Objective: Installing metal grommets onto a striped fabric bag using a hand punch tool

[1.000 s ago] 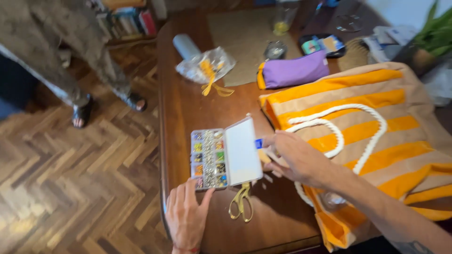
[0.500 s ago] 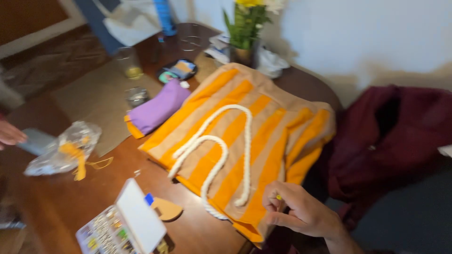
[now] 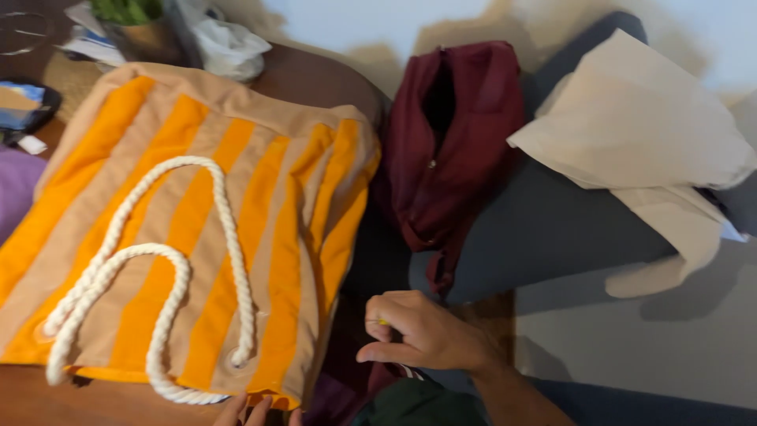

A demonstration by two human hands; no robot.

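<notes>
My right hand, curled and pinching a tiny yellow bit, hovered just right of the striped bag, with only my left hand fingertips showing below it.

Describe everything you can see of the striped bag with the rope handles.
The striped bag lies flat on the dark wooden table, its right edge hanging slightly over the table's rim. It looks like canvas, with orange and tan stripes running lengthwise. Two thick white twisted rope handles loop across its face, ends passing through eyelets near the lower edge. The left hand has fingertips at its bottom edge; the right hand is beside it, apart.
</notes>
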